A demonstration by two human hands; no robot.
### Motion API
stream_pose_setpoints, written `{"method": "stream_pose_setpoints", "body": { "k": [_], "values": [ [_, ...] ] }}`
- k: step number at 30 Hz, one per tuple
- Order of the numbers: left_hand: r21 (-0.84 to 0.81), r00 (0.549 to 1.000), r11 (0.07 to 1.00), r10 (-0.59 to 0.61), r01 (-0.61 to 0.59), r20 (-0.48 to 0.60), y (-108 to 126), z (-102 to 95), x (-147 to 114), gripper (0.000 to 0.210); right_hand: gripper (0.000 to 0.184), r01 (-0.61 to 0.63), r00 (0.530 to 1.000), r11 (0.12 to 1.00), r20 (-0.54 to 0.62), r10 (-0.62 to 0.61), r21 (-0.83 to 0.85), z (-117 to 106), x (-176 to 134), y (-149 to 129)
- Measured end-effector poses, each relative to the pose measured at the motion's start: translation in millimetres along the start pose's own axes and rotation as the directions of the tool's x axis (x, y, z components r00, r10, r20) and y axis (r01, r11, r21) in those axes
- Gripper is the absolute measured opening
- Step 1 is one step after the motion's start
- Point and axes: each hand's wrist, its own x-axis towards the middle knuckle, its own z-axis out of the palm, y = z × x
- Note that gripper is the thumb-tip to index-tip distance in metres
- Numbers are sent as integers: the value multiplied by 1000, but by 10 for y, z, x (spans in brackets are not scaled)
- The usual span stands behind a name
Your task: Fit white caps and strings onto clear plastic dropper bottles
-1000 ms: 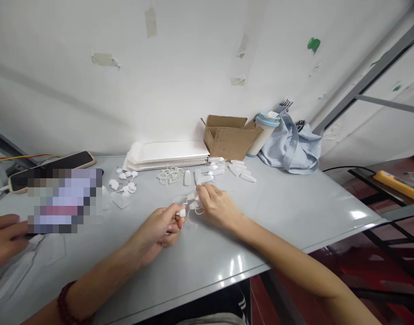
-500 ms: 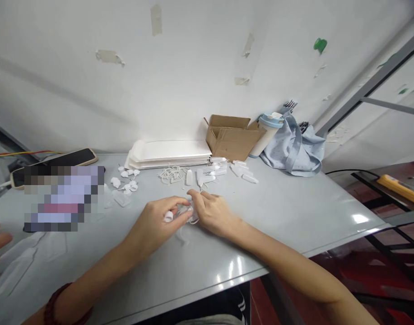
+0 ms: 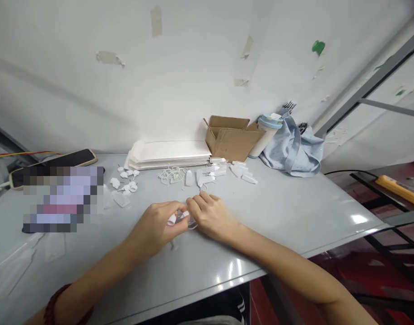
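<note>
My left hand (image 3: 155,226) is closed, thumb and forefinger pinched at a small white cap (image 3: 185,214). A second white cap (image 3: 172,220) sits inside its curled fingers. My right hand (image 3: 210,213) meets it, fingers closed round a small clear plastic bottle (image 3: 190,221), mostly hidden. A thin white cord (image 3: 193,227) loops out below the bottle, and a blurred pale strip (image 3: 173,244) hangs under my left hand. Beyond my hands lie loose white cords (image 3: 173,175), an uncapped-looking bottle (image 3: 188,178) and several small clear bottles (image 3: 247,178).
White caps (image 3: 128,186) lie to the left, beside a pixelated phone (image 3: 62,198) and a dark phone (image 3: 71,159). White envelopes (image 3: 173,151), a cardboard box (image 3: 235,142), a cup (image 3: 266,135) and a blue bag (image 3: 295,153) line the back. Plastic bags (image 3: 20,266) lie at left.
My fingertips have drawn closer together round the small parts, and my right fingers have curled in. Another person's fingers at the left edge have left the view.
</note>
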Motion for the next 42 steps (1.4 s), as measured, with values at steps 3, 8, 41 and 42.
{"method": "stream_pose_setpoints", "body": {
  "k": [3,8,41,42],
  "values": [
    [-18,999,998,-52,52,-2,4,-22,7,21,9,-37,999,999,15,37,28,1,-1,19],
    [-103,965,961,-250,258,79,18,-45,9,23,13,-83,995,995,59,80,55,-36,-3,48],
    [-343,786,726,-439,596,435,49,-21,31,41,17,-59,998,998,-33,60,15,73,-12,20],
    [-374,756,673,-459,639,467,56,-30,35,43,18,-56,997,998,-54,56,6,73,-13,29]
  ]
}}
